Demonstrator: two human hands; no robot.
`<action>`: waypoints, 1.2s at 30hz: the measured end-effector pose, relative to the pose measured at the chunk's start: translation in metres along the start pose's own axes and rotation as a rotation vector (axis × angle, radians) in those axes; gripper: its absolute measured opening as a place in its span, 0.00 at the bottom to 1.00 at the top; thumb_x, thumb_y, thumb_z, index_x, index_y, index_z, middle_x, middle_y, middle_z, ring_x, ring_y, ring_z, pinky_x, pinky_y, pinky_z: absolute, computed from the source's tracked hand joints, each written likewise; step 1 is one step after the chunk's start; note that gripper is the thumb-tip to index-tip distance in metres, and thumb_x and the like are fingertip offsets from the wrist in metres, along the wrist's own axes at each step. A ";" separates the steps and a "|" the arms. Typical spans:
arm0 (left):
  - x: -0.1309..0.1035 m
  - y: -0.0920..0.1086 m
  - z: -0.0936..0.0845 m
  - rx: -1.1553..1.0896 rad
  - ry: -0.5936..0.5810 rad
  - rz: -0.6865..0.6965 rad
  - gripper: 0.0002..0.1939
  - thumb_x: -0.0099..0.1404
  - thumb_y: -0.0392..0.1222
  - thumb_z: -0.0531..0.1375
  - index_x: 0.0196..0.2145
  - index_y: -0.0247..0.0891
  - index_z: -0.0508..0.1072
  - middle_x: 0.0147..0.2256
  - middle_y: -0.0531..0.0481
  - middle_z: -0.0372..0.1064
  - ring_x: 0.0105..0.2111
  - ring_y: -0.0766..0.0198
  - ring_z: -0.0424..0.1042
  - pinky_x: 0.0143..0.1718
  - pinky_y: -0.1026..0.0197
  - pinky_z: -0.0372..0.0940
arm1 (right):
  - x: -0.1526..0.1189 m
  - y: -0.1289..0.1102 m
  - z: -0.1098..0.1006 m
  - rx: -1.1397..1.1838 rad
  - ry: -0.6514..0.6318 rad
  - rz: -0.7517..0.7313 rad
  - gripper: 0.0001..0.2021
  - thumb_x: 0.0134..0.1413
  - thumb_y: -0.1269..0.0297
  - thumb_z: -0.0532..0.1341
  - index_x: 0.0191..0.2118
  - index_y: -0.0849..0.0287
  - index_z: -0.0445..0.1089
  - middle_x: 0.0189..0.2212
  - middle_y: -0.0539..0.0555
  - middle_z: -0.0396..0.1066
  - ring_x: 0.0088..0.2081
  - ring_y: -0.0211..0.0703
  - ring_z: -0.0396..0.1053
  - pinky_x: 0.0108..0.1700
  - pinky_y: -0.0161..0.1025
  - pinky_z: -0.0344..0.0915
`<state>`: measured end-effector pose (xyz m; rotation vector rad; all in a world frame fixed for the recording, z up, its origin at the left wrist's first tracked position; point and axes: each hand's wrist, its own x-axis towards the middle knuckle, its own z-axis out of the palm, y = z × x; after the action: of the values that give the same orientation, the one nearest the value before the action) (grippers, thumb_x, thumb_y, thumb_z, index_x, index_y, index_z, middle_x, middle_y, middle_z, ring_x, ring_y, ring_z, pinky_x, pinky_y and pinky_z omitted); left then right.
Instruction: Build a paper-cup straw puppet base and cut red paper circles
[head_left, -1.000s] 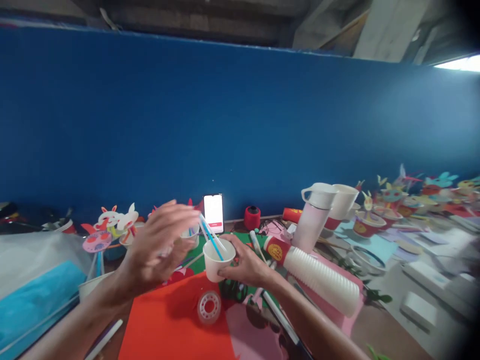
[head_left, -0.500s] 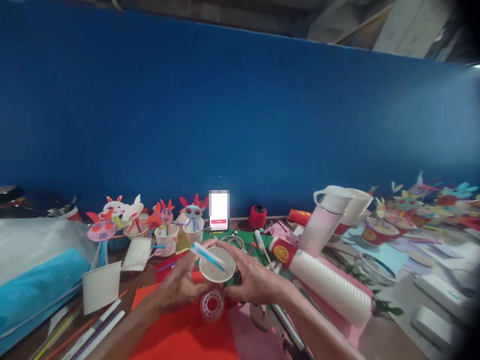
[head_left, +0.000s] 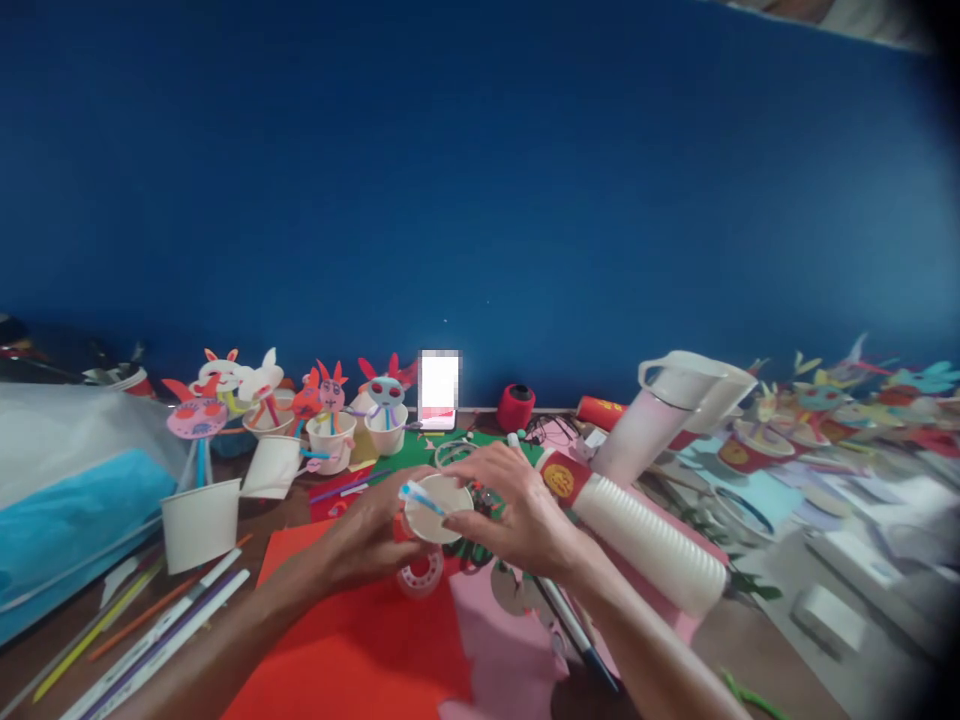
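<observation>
A white paper cup (head_left: 429,525) is in front of me over the red paper, its mouth facing up towards me. Wrapped round its left side is my left hand (head_left: 379,530). A short straw-like strip (head_left: 421,497), pale with blue, leans across the cup's mouth; its lower end is inside. My right hand (head_left: 514,505) hovers at the cup's right side, fingers apart and stretched past the far rim, with the thumb overlapping the near right rim. Just below the cup is a clear, ring-shaped plastic piece (head_left: 420,575), like a tape core.
Red paper (head_left: 352,630) and pink paper (head_left: 502,650) cover the table before me. Decorated cups (head_left: 330,440) stand at the back left, markers (head_left: 161,650) lie left. Right are a stack of cups (head_left: 649,540), a jug (head_left: 660,410) and a pen (head_left: 574,630). A phone (head_left: 439,390) stands behind.
My right hand has come off the cup's side and risen over its right rim, its fingers spreading. My left hand keeps the cup. The view has tilted slightly down.
</observation>
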<state>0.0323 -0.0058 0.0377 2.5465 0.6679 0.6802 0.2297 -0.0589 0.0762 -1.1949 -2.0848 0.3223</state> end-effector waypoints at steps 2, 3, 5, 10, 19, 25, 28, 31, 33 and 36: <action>-0.001 0.004 0.004 -0.068 -0.087 -0.022 0.17 0.59 0.38 0.56 0.47 0.42 0.66 0.38 0.47 0.72 0.45 0.55 0.68 0.44 0.57 0.65 | -0.001 -0.004 0.004 -0.039 -0.044 -0.019 0.15 0.49 0.56 0.62 0.44 0.51 0.69 0.32 0.50 0.71 0.38 0.44 0.65 0.44 0.42 0.54; 0.000 0.006 0.007 -0.093 -0.117 -0.033 0.14 0.59 0.37 0.56 0.44 0.41 0.68 0.35 0.49 0.72 0.43 0.56 0.69 0.42 0.57 0.66 | -0.001 -0.005 0.006 -0.047 -0.062 -0.027 0.14 0.50 0.57 0.61 0.44 0.50 0.69 0.30 0.49 0.71 0.36 0.42 0.65 0.43 0.40 0.53; 0.001 0.010 0.011 -0.108 -0.144 -0.036 0.11 0.58 0.36 0.55 0.40 0.40 0.69 0.33 0.49 0.72 0.39 0.57 0.70 0.39 0.58 0.66 | -0.001 -0.006 0.011 -0.055 -0.107 -0.039 0.11 0.51 0.59 0.60 0.41 0.52 0.70 0.27 0.47 0.71 0.32 0.39 0.66 0.42 0.39 0.52; 0.001 0.011 0.021 -0.151 -0.107 -0.020 0.15 0.55 0.36 0.57 0.43 0.40 0.67 0.37 0.48 0.71 0.36 0.59 0.70 0.39 0.59 0.66 | -0.002 -0.002 0.018 -0.102 -0.114 -0.030 0.05 0.49 0.71 0.58 0.30 0.56 0.71 0.23 0.45 0.70 0.27 0.34 0.63 0.40 0.37 0.50; -0.007 0.004 0.025 -0.203 -0.071 -0.130 0.18 0.55 0.40 0.59 0.43 0.40 0.59 0.36 0.50 0.67 0.31 0.63 0.69 0.30 0.63 0.66 | -0.003 0.004 0.025 -0.245 -0.048 -0.017 0.07 0.46 0.69 0.55 0.20 0.59 0.61 0.17 0.45 0.60 0.21 0.33 0.53 0.35 0.36 0.49; -0.005 0.008 0.023 -0.204 -0.108 -0.171 0.16 0.56 0.42 0.58 0.41 0.39 0.59 0.37 0.49 0.67 0.34 0.60 0.69 0.33 0.61 0.65 | -0.003 0.003 0.027 -0.331 -0.062 -0.041 0.07 0.46 0.69 0.54 0.20 0.59 0.61 0.16 0.46 0.63 0.21 0.34 0.54 0.35 0.37 0.48; -0.004 0.010 0.023 -0.227 -0.117 -0.178 0.13 0.57 0.41 0.57 0.40 0.38 0.60 0.37 0.49 0.67 0.35 0.60 0.69 0.34 0.61 0.65 | -0.003 0.002 0.027 -0.343 -0.093 -0.031 0.08 0.45 0.69 0.54 0.19 0.60 0.62 0.16 0.47 0.64 0.21 0.34 0.54 0.34 0.37 0.47; -0.004 0.009 0.022 -0.265 -0.127 -0.191 0.14 0.56 0.39 0.58 0.41 0.38 0.60 0.39 0.48 0.65 0.39 0.58 0.68 0.38 0.61 0.64 | -0.003 0.001 0.028 -0.308 -0.139 -0.006 0.08 0.45 0.70 0.55 0.19 0.60 0.63 0.18 0.47 0.66 0.21 0.33 0.55 0.36 0.37 0.48; -0.004 0.010 0.020 -0.305 -0.122 -0.194 0.17 0.56 0.38 0.59 0.43 0.39 0.59 0.40 0.49 0.65 0.41 0.59 0.68 0.40 0.61 0.63 | -0.004 0.000 0.028 -0.297 -0.158 0.014 0.08 0.46 0.71 0.56 0.20 0.60 0.65 0.18 0.47 0.67 0.22 0.34 0.57 0.38 0.37 0.49; -0.002 0.016 0.012 -0.354 -0.143 -0.174 0.16 0.56 0.37 0.59 0.42 0.39 0.60 0.40 0.50 0.65 0.39 0.61 0.68 0.40 0.63 0.62 | -0.004 -0.001 0.027 -0.273 -0.153 -0.004 0.05 0.46 0.70 0.58 0.23 0.59 0.67 0.22 0.48 0.69 0.27 0.36 0.61 0.40 0.38 0.49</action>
<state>0.0425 -0.0225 0.0355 2.1598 0.6461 0.5008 0.2125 -0.0599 0.0554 -1.3601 -2.3202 0.1321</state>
